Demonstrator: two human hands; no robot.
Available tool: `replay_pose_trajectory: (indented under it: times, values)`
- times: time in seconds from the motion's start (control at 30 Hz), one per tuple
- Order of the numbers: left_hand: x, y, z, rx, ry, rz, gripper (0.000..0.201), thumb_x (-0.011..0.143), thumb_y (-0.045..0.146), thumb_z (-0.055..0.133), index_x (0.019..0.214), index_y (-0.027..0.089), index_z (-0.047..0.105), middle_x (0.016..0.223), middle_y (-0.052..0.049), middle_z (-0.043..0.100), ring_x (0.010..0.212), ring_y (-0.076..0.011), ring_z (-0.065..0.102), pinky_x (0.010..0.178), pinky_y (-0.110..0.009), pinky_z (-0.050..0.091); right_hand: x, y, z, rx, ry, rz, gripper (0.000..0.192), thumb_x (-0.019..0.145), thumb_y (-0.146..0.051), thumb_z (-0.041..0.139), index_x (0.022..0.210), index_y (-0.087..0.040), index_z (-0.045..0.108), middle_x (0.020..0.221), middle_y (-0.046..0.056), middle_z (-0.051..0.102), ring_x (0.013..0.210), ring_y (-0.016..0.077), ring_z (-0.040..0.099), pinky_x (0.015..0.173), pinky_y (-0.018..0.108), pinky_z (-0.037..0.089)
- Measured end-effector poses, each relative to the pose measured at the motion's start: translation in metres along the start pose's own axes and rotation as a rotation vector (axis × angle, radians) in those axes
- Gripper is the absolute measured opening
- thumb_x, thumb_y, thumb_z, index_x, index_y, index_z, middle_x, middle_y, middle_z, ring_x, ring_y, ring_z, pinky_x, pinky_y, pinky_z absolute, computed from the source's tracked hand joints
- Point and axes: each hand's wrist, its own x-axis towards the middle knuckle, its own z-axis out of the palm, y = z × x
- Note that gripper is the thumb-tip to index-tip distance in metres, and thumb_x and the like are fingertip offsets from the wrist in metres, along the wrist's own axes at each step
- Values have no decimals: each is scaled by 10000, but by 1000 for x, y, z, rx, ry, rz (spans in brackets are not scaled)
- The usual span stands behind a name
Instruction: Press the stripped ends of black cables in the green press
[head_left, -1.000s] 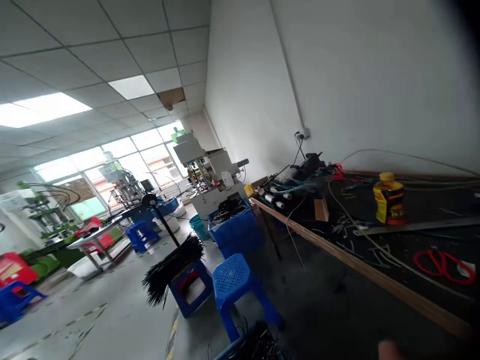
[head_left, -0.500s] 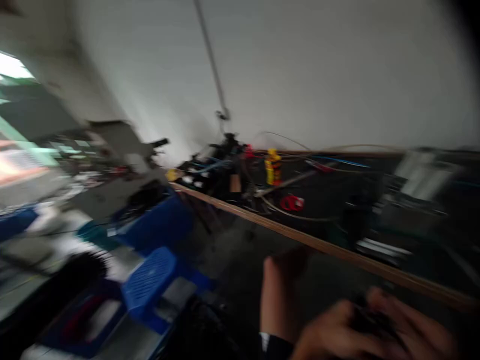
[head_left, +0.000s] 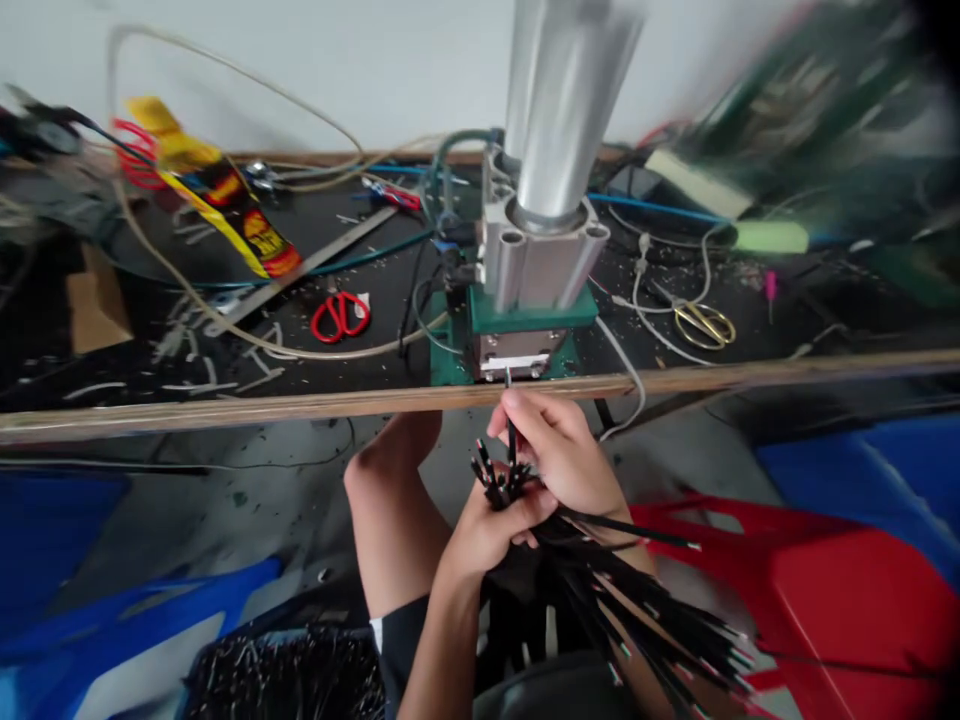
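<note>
My left hand [head_left: 491,525] grips a thick bundle of black cables [head_left: 600,590] in my lap, their stripped ends fanned out above the fist. My right hand [head_left: 559,445] pinches a single black cable [head_left: 509,420] upright by its tip, just below the mouth of a small press machine [head_left: 525,350] on a green base. A tall silver air cylinder [head_left: 559,110] tops that machine at the table's wooden front edge [head_left: 225,408].
Red scissors [head_left: 341,313], gold scissors [head_left: 705,325], a yellow bottle [head_left: 225,200] lying tilted, a metal ruler [head_left: 315,265] and loose hoses lie on the black tabletop. A red stool [head_left: 840,590] stands to my right, blue bins [head_left: 112,620] and more black cables [head_left: 285,675] to my left.
My view swung from the workshop room and down the bench onto the press machine. Both hands came into view, holding the cable bundle and one cable.
</note>
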Motion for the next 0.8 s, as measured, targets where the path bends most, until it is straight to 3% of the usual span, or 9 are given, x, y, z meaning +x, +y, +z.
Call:
replay_pose_trajectory:
  times: [0.13,0.3,0.43,0.6,0.7,0.8]
  values:
    - [5,-6,-6,-5,-13,11,555,675,639,1006,678,160,724,588,-13,647,486,-142,557,478,-278,412,2,4,0,0,6,-62,481,1098,-585,613,836,-201,738,726,-14,557,666,133,507,633,265,419]
    - [5,-13,-12,-29,-99,75,475,794,574,959,669,175,733,603,5,623,499,-127,551,483,-269,441,0,-2,0,-2,43,-137,417,1072,-498,662,778,-205,698,670,-27,538,637,135,485,624,285,411]
    - [5,-15,-11,-47,-48,99,418,791,552,971,732,193,765,649,-1,679,520,-144,588,494,-278,463,8,-5,2,25,12,-114,431,1077,-471,651,736,-207,663,645,-34,554,603,120,481,607,277,406]
    - [13,-14,-9,-30,-18,80,439,794,594,958,766,193,781,611,12,632,474,-129,530,457,-277,426,21,-5,2,74,33,-105,533,1028,-550,727,631,-205,642,553,-39,517,543,112,460,570,277,397]
    - [17,-8,-6,-18,-70,101,450,799,594,949,710,191,770,576,7,613,444,-126,518,414,-266,421,25,-6,3,73,54,-109,543,1032,-530,722,602,-208,639,562,-18,577,559,122,524,573,275,428]
    - [14,5,3,25,23,147,423,765,573,977,716,202,779,620,-4,665,470,-148,578,390,-257,461,27,-8,6,67,90,-86,499,1053,-429,682,607,-207,649,623,11,671,616,136,607,595,267,464]
